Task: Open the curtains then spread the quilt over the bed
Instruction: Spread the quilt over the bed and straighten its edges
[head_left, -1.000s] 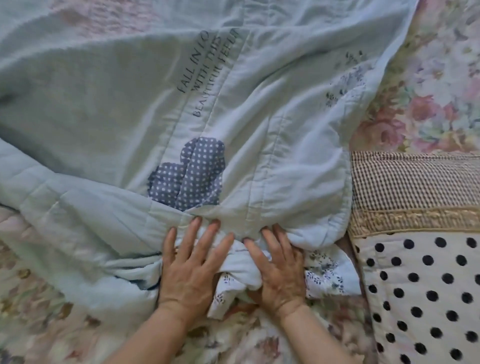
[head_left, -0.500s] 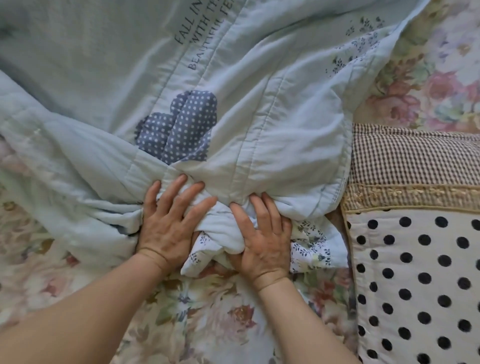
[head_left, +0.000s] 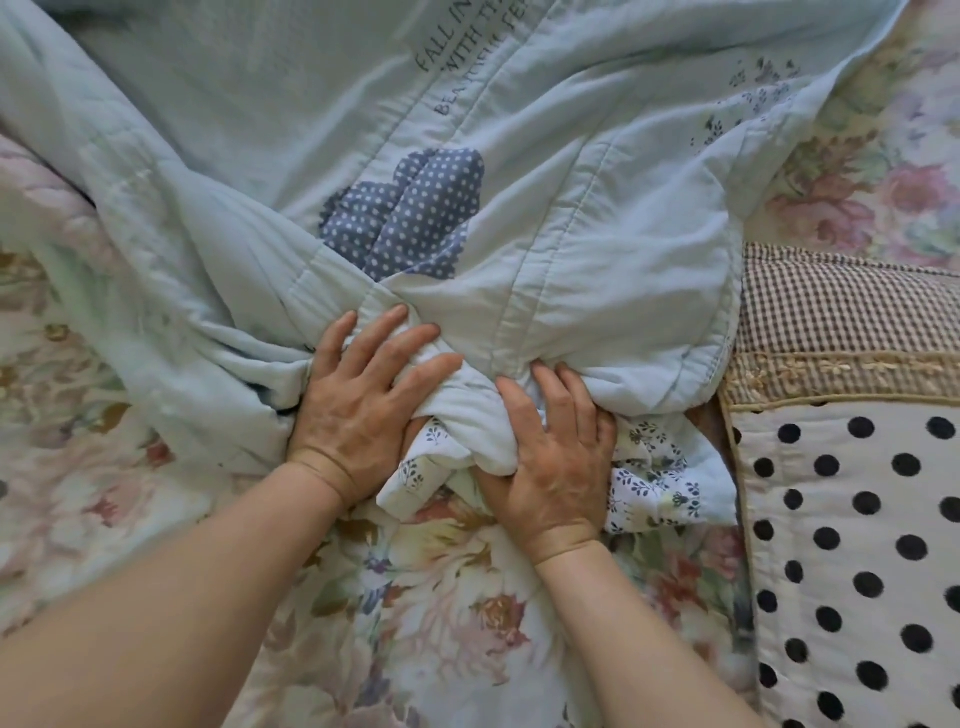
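Both hands have closed in on the bunched near edge of the quilt (head_left: 519, 156) since a second ago, when their fingers lay flat and spread on it; the fabric between them is now gathered into a thicker fold. The left hand (head_left: 358, 410) sits at about 7 o'clock from the quilt's blue dotted patch (head_left: 410, 218), fingers splayed over the top of the fold and thumb tucked beneath, gripping the cloth. The right hand (head_left: 558, 462), just to the 3 o'clock side of the left, has its fingers laid over the fold and its thumb curled under the bunched edge, so it too grips the quilt. A twisted wad of pale blue cloth with a white leaf-print underside rises between the two hands.

The quilt lies rumpled over the upper part of the bed, running from 9 o'clock across 12 to about 2 o'clock, with printed lettering near 12 o'clock and small sprig prints toward 1 o'clock. Beneath it a floral bedspread (head_left: 441, 623) shows at 6, 8 and 2 o'clock. At 3 to 5 o'clock a pillow (head_left: 857, 545) with black dots and a brown checked band touches the quilt's corner.
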